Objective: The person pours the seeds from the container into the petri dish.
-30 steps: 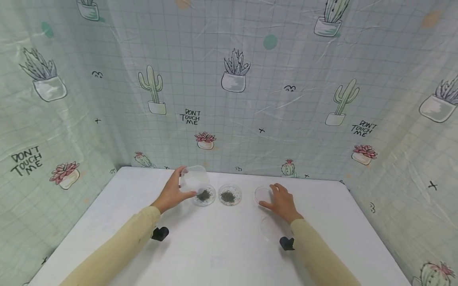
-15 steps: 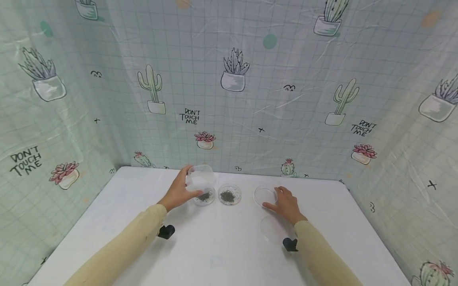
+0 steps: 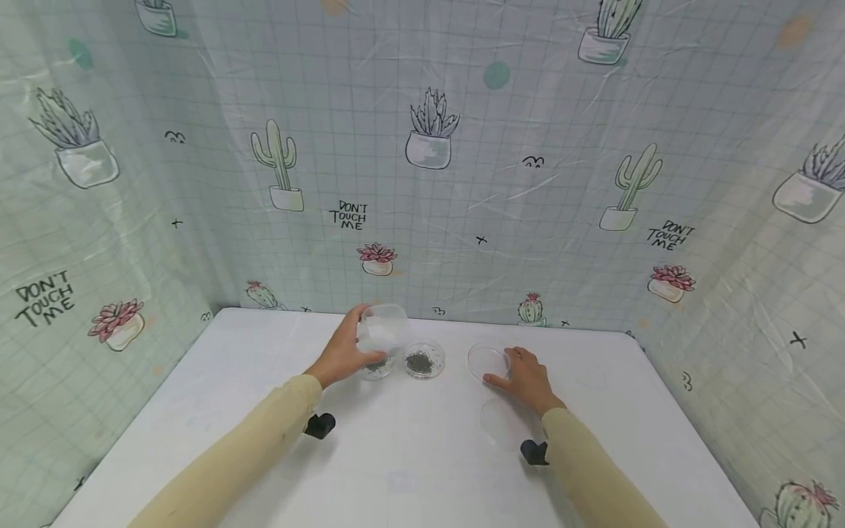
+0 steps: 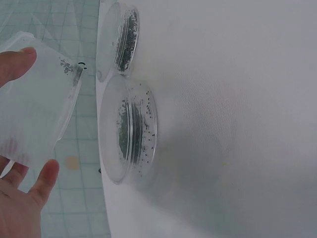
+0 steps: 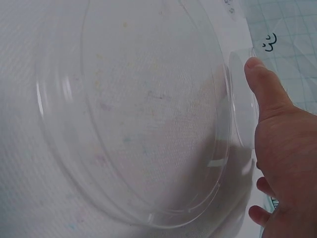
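My left hand [image 3: 346,354] grips a translucent plastic box [image 3: 384,328], tilted above a petri dish [image 3: 376,369] holding dark granules. In the left wrist view, granules gather in one corner of the box [image 4: 39,94], with my thumb on its face and other fingers below. That dish [image 4: 141,129] stands on the table, partly behind the hand in the head view. Just right of it sits a second petri dish [image 3: 422,361] with dark granules. My right hand [image 3: 526,380] rests beside a clear dish without granules [image 3: 485,359], its thumb and a fingertip right at the rim.
Another clear round dish or lid [image 3: 499,424] lies nearer on the white table [image 3: 422,455], partly under the right wrist; it fills much of the right wrist view. A cactus-print curtain [image 3: 436,220] borders the table at the back and sides.
My left hand has moved right with the tilted box, which covers more of the left granule dish. My right hand has shifted slightly rightward, while the clear dish beside it has barely moved.
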Demonstrator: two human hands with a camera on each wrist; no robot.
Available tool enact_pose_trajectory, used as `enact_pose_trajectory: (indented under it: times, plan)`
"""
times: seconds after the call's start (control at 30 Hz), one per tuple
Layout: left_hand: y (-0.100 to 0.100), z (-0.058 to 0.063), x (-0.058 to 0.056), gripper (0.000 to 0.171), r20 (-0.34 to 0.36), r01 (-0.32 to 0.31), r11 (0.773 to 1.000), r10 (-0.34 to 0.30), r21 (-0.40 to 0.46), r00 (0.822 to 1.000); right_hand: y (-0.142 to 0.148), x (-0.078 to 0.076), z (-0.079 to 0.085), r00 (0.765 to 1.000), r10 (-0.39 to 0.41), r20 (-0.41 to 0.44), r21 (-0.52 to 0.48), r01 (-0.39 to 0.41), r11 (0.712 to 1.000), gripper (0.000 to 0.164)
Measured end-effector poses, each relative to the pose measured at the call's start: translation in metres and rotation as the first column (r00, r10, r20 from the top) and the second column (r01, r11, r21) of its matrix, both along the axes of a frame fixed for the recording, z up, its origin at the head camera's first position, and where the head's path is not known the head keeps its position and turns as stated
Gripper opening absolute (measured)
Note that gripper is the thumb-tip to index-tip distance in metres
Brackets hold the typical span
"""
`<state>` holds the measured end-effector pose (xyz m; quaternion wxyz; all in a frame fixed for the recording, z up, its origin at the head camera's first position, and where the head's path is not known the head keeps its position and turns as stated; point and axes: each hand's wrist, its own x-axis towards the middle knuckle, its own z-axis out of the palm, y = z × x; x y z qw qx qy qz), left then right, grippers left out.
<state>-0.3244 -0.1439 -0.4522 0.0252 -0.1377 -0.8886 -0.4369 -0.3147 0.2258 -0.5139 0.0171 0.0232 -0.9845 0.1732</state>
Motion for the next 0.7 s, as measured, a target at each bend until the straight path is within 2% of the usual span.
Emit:
enact_pose_trajectory:
  times: [0.23,0.47,0.7]
  plan:
    - [0.010,0.000,-0.001,0.098,-0.026,0.018,1.000,-0.018,-0.009,1.000,-0.001,0.000,0.001,1.000,-0.009,0.015,-0.017,0.009,1.000,0.087]
    - [0.020,0.002,0.000,0.099,-0.014,0.018,1.000,-0.019,-0.016,1.000,-0.004,0.001,0.002,1.000,-0.013,0.021,-0.006,0.013,1.000,0.086]
    - [0.027,0.001,-0.002,0.099,-0.043,0.049,0.998,-0.050,-0.036,0.998,-0.004,0.001,0.001,1.000,-0.018,0.025,0.009,0.018,1.000,0.085]
